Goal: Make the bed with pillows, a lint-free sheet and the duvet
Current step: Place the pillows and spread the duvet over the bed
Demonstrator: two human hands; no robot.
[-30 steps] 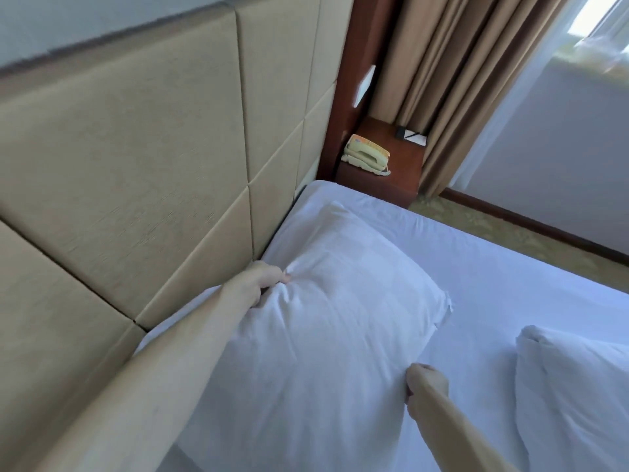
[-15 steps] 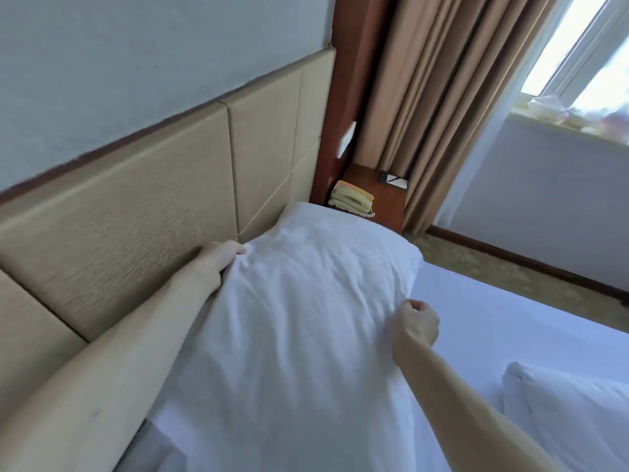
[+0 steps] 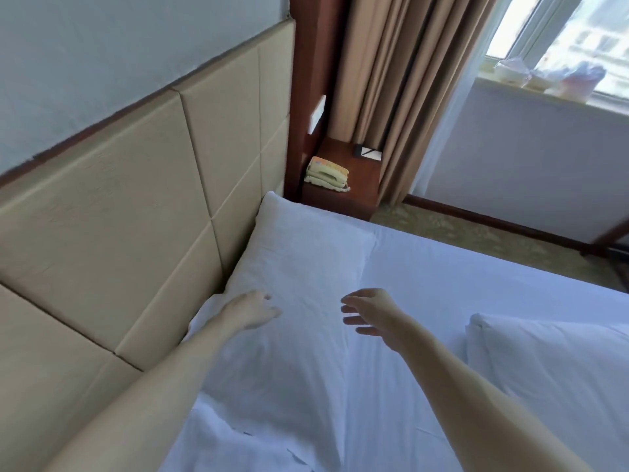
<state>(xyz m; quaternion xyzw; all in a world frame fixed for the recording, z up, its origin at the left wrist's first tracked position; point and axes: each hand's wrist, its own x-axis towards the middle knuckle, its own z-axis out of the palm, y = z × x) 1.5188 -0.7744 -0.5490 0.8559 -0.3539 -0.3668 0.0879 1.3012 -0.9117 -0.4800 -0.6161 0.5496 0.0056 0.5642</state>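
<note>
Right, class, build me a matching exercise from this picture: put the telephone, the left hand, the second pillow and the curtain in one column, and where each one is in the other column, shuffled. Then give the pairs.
Column one:
1 telephone
2 left hand
3 second pillow
4 curtain

Column two:
A hanging beside the window
B on the nightstand
C resting flat on the first pillow, by the headboard
D on the sheet, at the right of the view

Pairs: 1-B, 2-C, 3-D, 4-A.
</note>
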